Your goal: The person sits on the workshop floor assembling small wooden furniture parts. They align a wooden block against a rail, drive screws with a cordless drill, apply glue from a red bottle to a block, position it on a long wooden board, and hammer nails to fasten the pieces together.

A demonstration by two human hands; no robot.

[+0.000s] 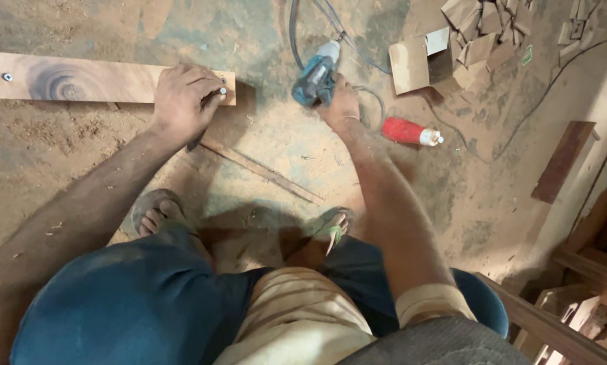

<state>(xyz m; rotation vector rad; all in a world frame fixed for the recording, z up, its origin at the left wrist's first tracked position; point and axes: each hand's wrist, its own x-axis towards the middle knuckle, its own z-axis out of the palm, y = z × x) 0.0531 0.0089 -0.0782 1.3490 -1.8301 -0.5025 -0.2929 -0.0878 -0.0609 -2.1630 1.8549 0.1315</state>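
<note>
Nearest the camera, the person squats on the dusty floor (263,155), knees in blue trousers, sandalled feet (158,213) planted. Beyond them, a thin wooden strip (263,169) lies loose in the sawdust. The left hand (182,101) presses the end of a long wooden plank (67,80), its fingertips pinching a screw (222,90) upright near the plank's end. The right hand (340,105) has its grip clenched on a teal power drill (315,78) resting on the floor, apart from the plank. One screw head (7,77) already sits in the plank farther left; the pinched one looks undriven. A red bottle (410,132) lies beside the right wrist, and cardboard scraps (479,40) are strewn farther off.
</note>
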